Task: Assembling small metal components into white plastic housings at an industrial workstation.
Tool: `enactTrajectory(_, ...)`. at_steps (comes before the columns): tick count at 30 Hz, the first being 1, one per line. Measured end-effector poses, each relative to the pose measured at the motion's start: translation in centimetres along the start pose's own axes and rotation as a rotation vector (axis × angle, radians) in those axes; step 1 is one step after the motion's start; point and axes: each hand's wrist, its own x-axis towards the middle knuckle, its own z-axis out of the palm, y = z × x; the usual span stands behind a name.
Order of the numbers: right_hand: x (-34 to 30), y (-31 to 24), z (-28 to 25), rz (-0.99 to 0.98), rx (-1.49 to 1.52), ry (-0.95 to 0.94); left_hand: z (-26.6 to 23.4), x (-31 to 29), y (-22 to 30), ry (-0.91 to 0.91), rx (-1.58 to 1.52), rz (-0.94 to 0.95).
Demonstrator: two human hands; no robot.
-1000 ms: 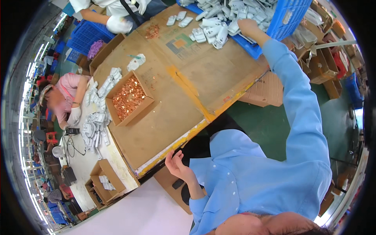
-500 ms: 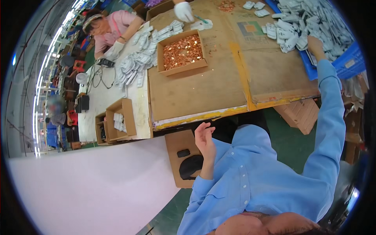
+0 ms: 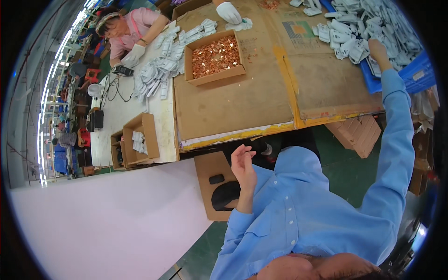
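My right hand reaches far out to the pile of small white plastic parts at the edge of a blue crate; its fingers rest among the parts, and whether they grip one is hidden. My left hand is raised in front of my chest below the table edge, fingers apart and holding nothing. A cardboard-covered table lies between both hands, with an open cardboard box of small copper-coloured pieces on it.
A seated co-worker in pink handles white parts at a white bench. Another person's white-gloved hand rests at the table's far edge. Small cardboard boxes sit on the bench. A cardboard box stands on the green floor.
The view has swung so the table sits higher and more level in the picture. My left hand has risen slightly with fingers spread. My right hand stays at the white parts.
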Motion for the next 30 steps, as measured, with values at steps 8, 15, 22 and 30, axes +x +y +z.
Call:
enactTrajectory(8, -4.3, -8.8, -11.6, -0.513, 0.322, 0.501, -0.4, 2.9, 0.2, -0.168, -0.072, -0.127)
enactTrajectory(15, -22.3, -31.9, -25.1, -1.292, 1.046, 0.185, 1.7, 8.3, 4.0, -0.352, -0.775, -0.465)
enactTrajectory(22, -19.0, -38.8, -23.0, -1.179, 1.355, 0.336, -5.7, 9.1, 0.7, 0.172, -0.638, -0.293)
enactTrajectory(30, 1.5, -47.8, -23.7, -0.789, 0.814, -0.084, -4.2, 9.0, 1.8, 0.131, -0.536, -0.44)
